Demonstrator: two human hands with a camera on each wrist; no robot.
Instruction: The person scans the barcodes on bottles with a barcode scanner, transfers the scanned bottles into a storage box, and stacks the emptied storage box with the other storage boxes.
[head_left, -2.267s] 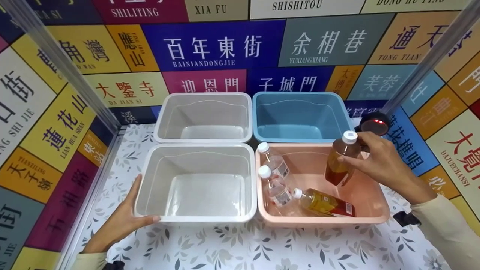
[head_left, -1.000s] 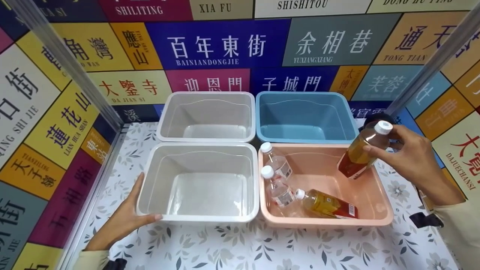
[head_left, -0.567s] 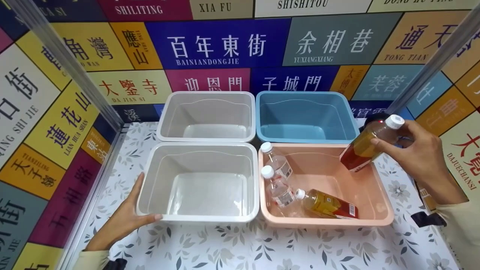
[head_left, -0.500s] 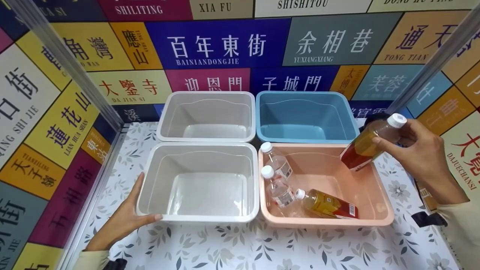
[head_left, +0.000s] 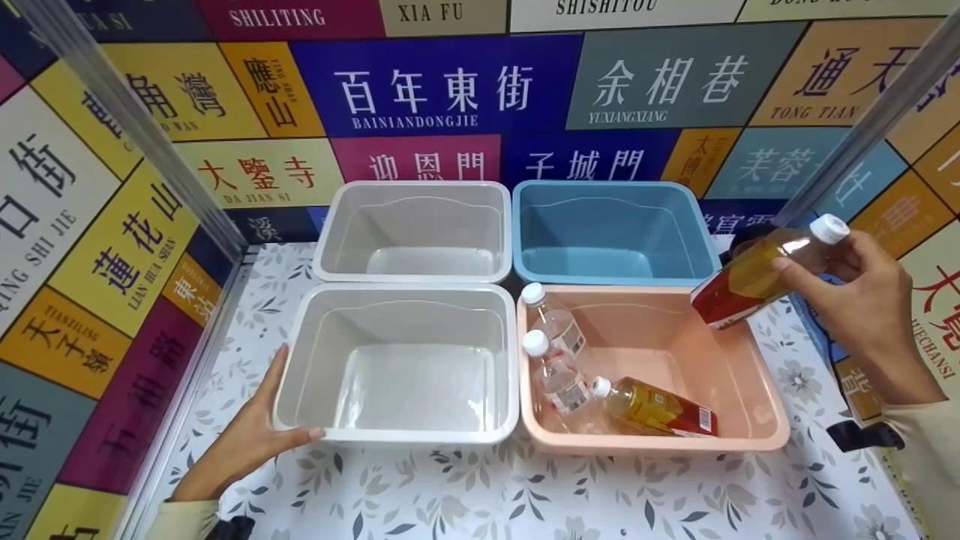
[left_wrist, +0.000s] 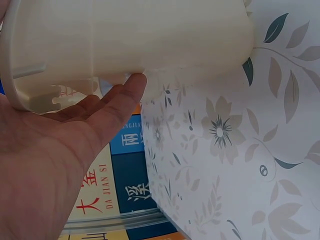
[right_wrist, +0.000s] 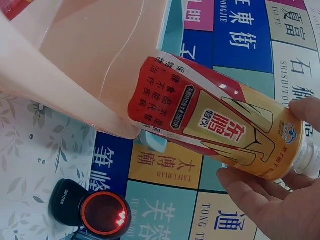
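Observation:
My right hand (head_left: 862,307) grips a drink bottle (head_left: 750,274) with a white cap and a red-and-yellow label, tilted over the right back corner of the pink bin (head_left: 776,420). In the right wrist view the label on this bottle (right_wrist: 210,120) shows, with thumb and fingers at its neck end. My left hand (head_left: 247,435) rests at the front left corner of the near white bin (head_left: 397,437), thumb along the front and fingers straight against the outer wall. Two clear bottles (head_left: 559,382) and a second red-and-yellow bottle (head_left: 656,409) are in the pink bin.
A black scanner (right_wrist: 105,212) with glowing red lights stands behind the pink bin's right back corner, partly hidden in the head view. A grey-white bin (head_left: 412,279) and a blue bin (head_left: 615,279) form the back row. Sign-printed panels (head_left: 427,82) enclose the table.
My right hand has moved right and upward with the bottle, which has gone from nearly upright inside the pink bin to strongly tilted by its corner. My left hand keeps its place on the bin.

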